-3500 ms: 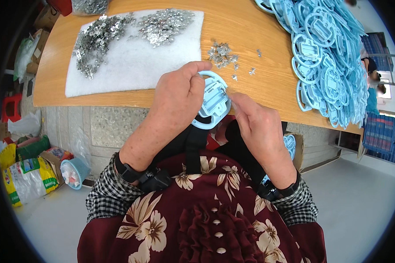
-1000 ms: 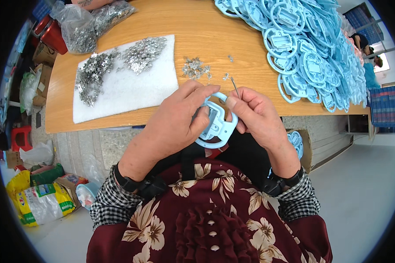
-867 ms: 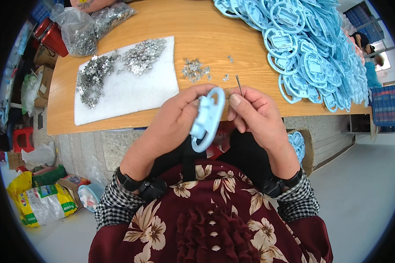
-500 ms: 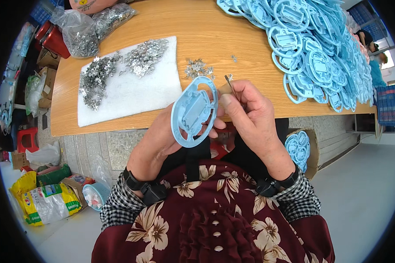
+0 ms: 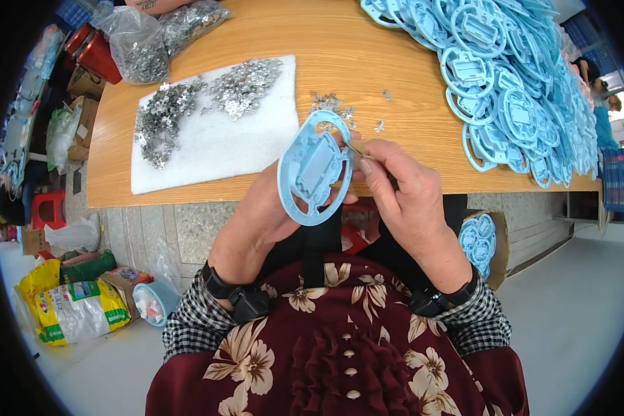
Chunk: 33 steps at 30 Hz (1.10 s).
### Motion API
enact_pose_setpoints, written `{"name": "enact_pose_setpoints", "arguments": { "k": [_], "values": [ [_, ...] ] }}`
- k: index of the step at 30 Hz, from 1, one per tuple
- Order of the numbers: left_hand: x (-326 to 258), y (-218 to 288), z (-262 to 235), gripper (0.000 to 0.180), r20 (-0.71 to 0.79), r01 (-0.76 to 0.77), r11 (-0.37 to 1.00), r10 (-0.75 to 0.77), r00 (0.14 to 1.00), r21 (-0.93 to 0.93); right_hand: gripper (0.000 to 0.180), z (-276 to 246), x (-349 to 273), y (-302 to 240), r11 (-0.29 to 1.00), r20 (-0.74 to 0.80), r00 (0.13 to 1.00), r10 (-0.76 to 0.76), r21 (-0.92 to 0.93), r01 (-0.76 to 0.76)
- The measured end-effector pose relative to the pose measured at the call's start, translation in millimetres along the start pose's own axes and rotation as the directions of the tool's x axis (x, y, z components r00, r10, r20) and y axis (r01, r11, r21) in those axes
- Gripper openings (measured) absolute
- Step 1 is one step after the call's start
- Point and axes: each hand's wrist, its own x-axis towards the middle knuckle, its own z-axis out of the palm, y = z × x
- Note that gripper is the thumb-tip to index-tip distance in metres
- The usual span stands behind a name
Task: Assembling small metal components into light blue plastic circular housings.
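Note:
My left hand (image 5: 251,216) holds a light blue oval plastic frame (image 5: 315,170) from beneath, tilted in front of the table's near edge. A rectangular recess lies in its middle, with open loops at its ends. Between the thumb and fingers of my right hand (image 5: 412,191) are thin dark tweezers (image 5: 356,150), their tip at the upper right rim of the frame. Whether the tip grips anything is too small to tell. Just beyond the frame lies a little heap of small silver metal pieces (image 5: 328,104), with a few loose ones to its right.
A white foam sheet (image 5: 215,152) carries two piles of metal pieces. Clear bags of such pieces (image 5: 140,59) and a red container (image 5: 93,54) stand far left. Stacked blue frames (image 5: 516,111) cover the table's right side. A box of blue parts (image 5: 480,243) sits below the edge.
My right hand has brought the tweezers' tip down from above onto the frame's upper right rim. The frame has turned slightly in my left hand. The whole view has shifted a little.

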Motion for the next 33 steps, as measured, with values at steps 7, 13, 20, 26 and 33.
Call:
{"name": "enact_pose_setpoints", "arguments": {
  "k": [7, 13, 20, 26, 33],
  "values": [
    [4.2, 7.6, 1.1, 0.035, -0.091, -0.127, 0.779, 0.229, 0.969, 0.614, 0.019, -17.9, -2.7, 21.6, 0.978, -0.078, 0.98, 0.184, 0.119, -0.174],
    [18.6, -1.5, 3.2, 0.037, -0.137, -0.037, 0.388, 0.412, 0.901, 0.921, 0.015, -28.2, -4.6, 19.8, 0.977, 0.02, 0.988, 0.155, -0.15, -0.15],
    [23.6, -5.0, 3.0, 0.04, -0.14, 0.012, 0.276, 0.448, 0.883, 0.961, 0.021, -18.4, -0.6, 17.1, 0.898, 0.089, 0.991, -0.098, -0.422, 0.127],
    [23.4, -4.7, 0.1, 0.042, -0.146, 0.006, 0.312, 0.427, 0.892, 0.95, 0.024, -16.6, 4.0, 11.6, 0.817, 0.155, 0.983, -0.096, -0.553, 0.166],
    [22.1, 2.1, 4.8, 0.041, -0.19, 0.081, 0.305, 0.348, 0.918, 0.949, 0.021, -13.4, 6.8, 6.6, 0.788, 0.168, 0.982, -0.091, -0.59, 0.174]
  ]
}}
